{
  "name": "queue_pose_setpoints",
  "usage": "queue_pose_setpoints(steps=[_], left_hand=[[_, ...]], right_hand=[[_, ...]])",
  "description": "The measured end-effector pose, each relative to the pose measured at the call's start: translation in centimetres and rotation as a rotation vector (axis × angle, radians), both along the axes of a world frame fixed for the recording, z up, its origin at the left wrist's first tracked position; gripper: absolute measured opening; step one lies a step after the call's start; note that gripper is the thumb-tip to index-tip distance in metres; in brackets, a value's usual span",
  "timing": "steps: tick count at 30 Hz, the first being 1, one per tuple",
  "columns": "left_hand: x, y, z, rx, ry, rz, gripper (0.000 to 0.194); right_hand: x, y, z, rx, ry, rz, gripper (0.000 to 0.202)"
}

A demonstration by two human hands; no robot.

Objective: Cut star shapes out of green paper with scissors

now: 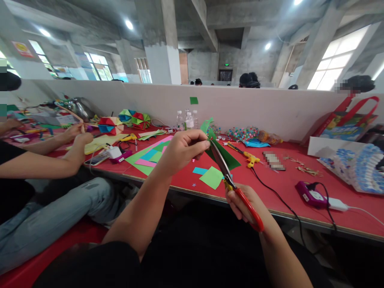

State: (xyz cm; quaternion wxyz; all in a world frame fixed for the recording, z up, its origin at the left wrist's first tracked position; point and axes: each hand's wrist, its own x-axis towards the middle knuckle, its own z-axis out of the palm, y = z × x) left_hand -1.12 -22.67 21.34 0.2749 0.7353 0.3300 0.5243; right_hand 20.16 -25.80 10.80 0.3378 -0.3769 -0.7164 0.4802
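Note:
My left hand point(187, 150) pinches a piece of green paper point(229, 157) above the table. A lighter green strip point(207, 125) sticks up beyond its fingertips. In my right hand point(246, 200) is a pair of scissors point(221, 158) with red and yellow handles. Their blades lie along the green paper, with the tips close to my left fingers. Whether the blades are apart is hard to see. On the table below lie a light green paper square point(211, 178) and a small blue piece of paper point(200, 171).
Colored sheets point(151, 154) lie to the left, a yellow glue gun point(251, 159) with a cord to the right. Farther right are a purple power socket point(312, 195) and a phone point(273, 161). Bottles point(189, 121) stand by the partition point(150, 96). A co-worker's hands point(79, 134) are at left.

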Motion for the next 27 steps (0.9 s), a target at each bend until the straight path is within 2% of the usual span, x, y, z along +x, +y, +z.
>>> queue_pose_setpoints(steps=[7,17,22,27], left_hand=[[0.1,0.3,-0.1,0.007,-0.006,0.003,0.016],[0.5,0.3,-0.3,-0.072,-0.034,0.031,0.015],[1.1,0.3,-0.7,-0.067,-0.088,0.030,0.017],[1.0,0.4,-0.8,-0.017,-0.130,0.083,0.011]], right_hand=[[-0.1,0.1,0.0,0.005,-0.020,-0.036,0.039],[-0.2,0.5,-0.1,0.015,0.022,-0.042,0.050],[0.2,0.5,0.1,-0.009,0.054,-0.003,0.057],[0.4,0.5,0.2,-0.018,0.052,0.027,0.059]])
